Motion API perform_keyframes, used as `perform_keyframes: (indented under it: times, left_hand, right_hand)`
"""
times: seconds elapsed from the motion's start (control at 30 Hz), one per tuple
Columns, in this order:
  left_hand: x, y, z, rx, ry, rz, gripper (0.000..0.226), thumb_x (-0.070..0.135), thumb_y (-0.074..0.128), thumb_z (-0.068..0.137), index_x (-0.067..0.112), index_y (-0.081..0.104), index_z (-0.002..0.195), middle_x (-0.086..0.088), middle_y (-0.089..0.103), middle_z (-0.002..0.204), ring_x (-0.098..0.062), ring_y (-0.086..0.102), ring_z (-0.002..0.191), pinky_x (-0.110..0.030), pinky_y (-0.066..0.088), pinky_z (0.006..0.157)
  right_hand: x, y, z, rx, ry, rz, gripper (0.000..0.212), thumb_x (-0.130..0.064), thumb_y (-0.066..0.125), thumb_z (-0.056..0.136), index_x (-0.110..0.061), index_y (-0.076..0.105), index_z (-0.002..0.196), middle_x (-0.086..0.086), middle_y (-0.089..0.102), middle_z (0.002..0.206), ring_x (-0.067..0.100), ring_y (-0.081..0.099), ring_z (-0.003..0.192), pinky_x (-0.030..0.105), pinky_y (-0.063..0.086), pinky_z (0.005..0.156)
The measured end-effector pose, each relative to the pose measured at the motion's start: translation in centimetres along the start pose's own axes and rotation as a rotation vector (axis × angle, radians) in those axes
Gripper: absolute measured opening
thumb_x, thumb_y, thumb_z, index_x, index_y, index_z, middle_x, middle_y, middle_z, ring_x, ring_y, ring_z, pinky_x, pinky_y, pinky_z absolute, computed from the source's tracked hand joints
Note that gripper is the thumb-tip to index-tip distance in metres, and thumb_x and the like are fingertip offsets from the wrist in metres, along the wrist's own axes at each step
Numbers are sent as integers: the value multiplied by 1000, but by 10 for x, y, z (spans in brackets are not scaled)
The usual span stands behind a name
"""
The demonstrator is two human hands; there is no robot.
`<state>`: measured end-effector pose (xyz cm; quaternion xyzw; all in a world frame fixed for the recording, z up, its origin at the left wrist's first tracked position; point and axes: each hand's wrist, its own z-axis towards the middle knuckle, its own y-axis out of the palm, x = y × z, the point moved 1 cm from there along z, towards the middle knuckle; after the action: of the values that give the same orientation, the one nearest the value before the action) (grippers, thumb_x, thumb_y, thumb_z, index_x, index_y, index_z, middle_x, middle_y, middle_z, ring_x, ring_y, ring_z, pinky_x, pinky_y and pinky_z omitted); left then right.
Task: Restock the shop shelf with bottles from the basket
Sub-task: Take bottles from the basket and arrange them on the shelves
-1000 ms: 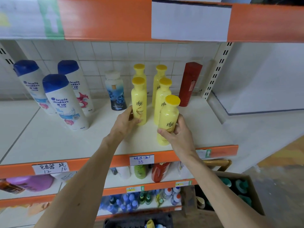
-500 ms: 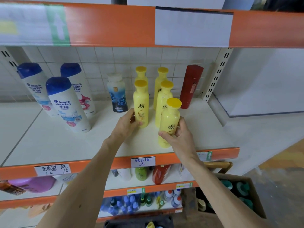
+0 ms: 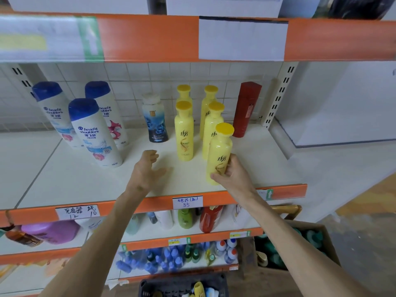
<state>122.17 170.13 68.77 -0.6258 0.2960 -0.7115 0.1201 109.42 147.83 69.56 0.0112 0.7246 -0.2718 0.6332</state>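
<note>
Several yellow bottles stand upright on the white shelf (image 3: 64, 179). My right hand (image 3: 234, 174) grips the front yellow bottle (image 3: 220, 146) near the shelf's front edge, thumb across its lower label. My left hand (image 3: 147, 170) hovers with relaxed fingers above the shelf, left of another yellow bottle (image 3: 184, 133) and apart from it. The dark basket (image 3: 150, 286) with more bottles shows at the bottom edge, partly cut off.
Three white blue-capped shampoo bottles (image 3: 94, 133) stand at the left, a dark blue bottle (image 3: 155, 118) in the middle, a tall red bottle (image 3: 246, 110) at the right. Lower shelves hold more bottles. A cardboard box (image 3: 317, 243) sits on the floor at right.
My left hand has let go of the second yellow bottle and drawn back to the left. My right hand still grips the front bottle in about the same place.
</note>
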Motion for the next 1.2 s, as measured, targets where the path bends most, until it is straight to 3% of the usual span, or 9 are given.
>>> perform_keyframes:
  times: [0.17,0.77,0.9,0.97,1.1,1.2]
  left_hand:
    - [-7,-14,-16,23,25,72,55,6,68,82,5,44,131,-10,58,129,-22,54,120,-24,39,98]
    - [14,-2,-60,-60,9,142,47,8,64,85,10,46,128,-5,59,129,-20,53,118,-24,41,93]
    - [24,-8,-71,-50,39,215,46,10,64,85,12,48,128,-4,56,132,-20,52,121,-25,41,97]
    - [27,-17,-78,-23,67,226,42,9,64,84,12,52,125,-2,56,129,-18,52,121,-25,39,97]
    - [34,-35,-96,81,129,170,24,8,62,86,15,61,109,1,62,110,-14,58,104,-23,45,89]
    - [44,-39,-113,16,146,181,16,11,59,88,15,64,103,2,65,98,-12,61,91,-22,48,82]
  right_hand:
    - [-1,-2,-7,39,-3,-89,49,-23,80,79,-21,52,119,-3,69,111,10,67,99,36,56,89]
    - [3,2,-12,70,2,-93,49,-22,79,79,-18,53,121,-1,70,113,16,68,102,43,56,91]
    - [2,1,-14,32,30,-79,69,-25,83,76,-17,44,132,2,61,131,19,61,117,45,50,100]
    - [4,-4,-23,102,41,-103,80,-31,82,77,-13,37,140,4,49,141,20,50,128,37,42,105]
    - [12,-13,-67,343,-90,-216,45,-22,62,94,-8,45,133,9,50,130,24,51,122,31,42,97]
    - [17,-5,-97,371,-177,-391,31,-17,58,95,-5,52,124,11,56,118,27,54,113,36,43,93]
